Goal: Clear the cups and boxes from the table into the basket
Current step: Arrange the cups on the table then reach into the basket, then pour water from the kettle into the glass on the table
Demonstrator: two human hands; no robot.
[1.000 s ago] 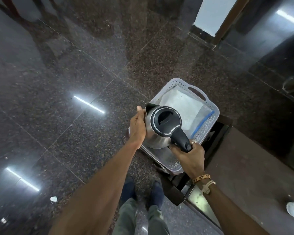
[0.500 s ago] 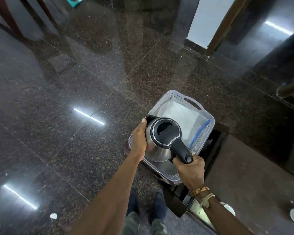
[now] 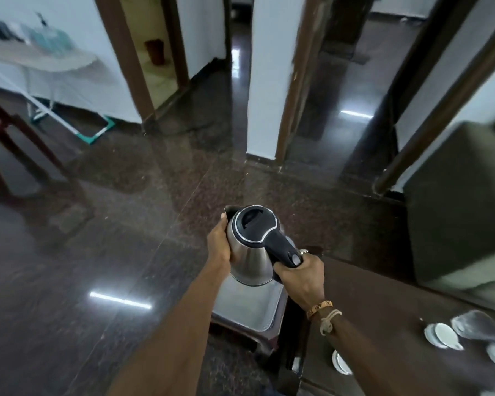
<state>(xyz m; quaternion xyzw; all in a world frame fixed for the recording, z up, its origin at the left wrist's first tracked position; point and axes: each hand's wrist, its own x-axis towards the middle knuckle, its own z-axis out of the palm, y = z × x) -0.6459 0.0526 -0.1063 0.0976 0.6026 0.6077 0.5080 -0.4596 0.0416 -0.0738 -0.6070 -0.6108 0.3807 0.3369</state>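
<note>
The left hand (image 3: 219,247) cupped the side of the rounded stainless-steel kettle with a black lid (image 3: 250,252), probably to steady its weight, while the right hand (image 3: 300,277) gripped its black handle. It hung just above the pale grey plastic basket (image 3: 257,327). Small white cups (image 3: 443,335), blurred, sat on the dark brown table (image 3: 383,310).

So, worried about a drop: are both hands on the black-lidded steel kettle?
Yes, the right hand grips the black handle and the left hand holds the steel kettle.

Grey plastic basket (image 3: 246,307) low, partly hidden, just beside left end of dark table (image 3: 383,295). White cups (image 3: 443,335) blurred, scattered on table's right part, apart from basket.
</note>
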